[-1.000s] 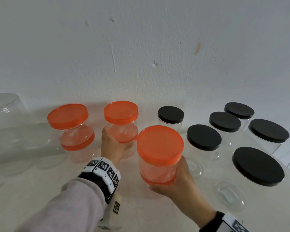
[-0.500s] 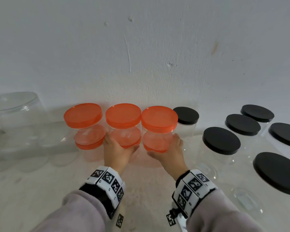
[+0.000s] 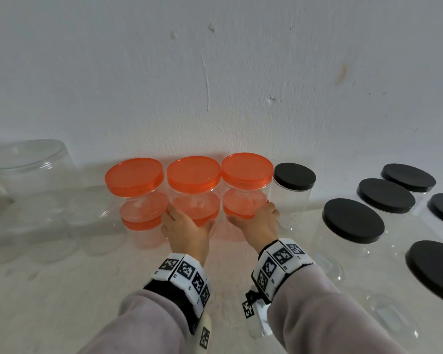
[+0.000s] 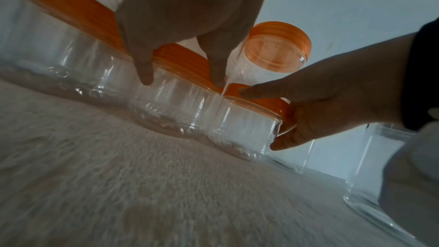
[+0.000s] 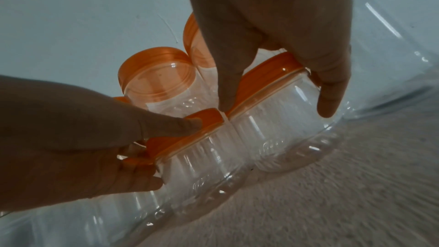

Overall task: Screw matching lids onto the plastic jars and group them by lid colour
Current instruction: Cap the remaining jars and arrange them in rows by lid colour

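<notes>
Three clear jars with orange lids stand in a tight row at the wall: left (image 3: 134,176), middle (image 3: 193,173), right (image 3: 247,169). Each seems to sit on a lower orange-lidded jar. My left hand (image 3: 187,226) grips the middle lower jar (image 4: 175,100) at its lid, thumb and fingers on either side. My right hand (image 3: 256,221) grips the right lower jar (image 5: 280,104) the same way, around its lid rim (image 5: 268,70). The two held jars touch side by side. My hands hide the lower jars' bodies in the head view.
Several clear jars with black lids stand to the right; the nearest (image 3: 294,176) is right beside the orange row, others (image 3: 353,221) nearer me. A big clear container (image 3: 28,159) and smaller clear jars (image 3: 95,213) stand at the left. The white table (image 3: 62,290) is bare in front.
My right hand brought its orange-lidded jar from mid-air in front back to the wall, setting it against the middle one. My left hand stayed on the middle jar.
</notes>
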Tool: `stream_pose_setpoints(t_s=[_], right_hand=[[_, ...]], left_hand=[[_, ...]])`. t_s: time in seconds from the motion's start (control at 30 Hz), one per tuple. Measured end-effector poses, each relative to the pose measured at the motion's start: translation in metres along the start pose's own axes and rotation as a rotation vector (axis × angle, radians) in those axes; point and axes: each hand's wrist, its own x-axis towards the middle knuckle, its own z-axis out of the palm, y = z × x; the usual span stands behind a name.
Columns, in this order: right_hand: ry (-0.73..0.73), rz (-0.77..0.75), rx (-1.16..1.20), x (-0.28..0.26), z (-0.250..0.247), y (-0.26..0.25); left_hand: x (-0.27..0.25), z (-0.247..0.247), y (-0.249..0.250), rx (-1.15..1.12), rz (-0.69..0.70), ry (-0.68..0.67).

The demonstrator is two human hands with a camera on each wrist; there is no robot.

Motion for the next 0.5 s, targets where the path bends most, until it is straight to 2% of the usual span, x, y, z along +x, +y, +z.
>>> stream_pose_setpoints(t_s=[0.2,0.5], right_hand=[[-0.032,-0.016,0.015,0.0045,0.0033,-0.0033],[-0.074,-0.087,0.125,0.0041,-0.0004,-0.0019]], left_hand=[[0.0032,0.0059,0.0024,-0.109,-0.02,0.032],[0.001,0.0042,0.0028,-0.097,-0.013,-0.001]])
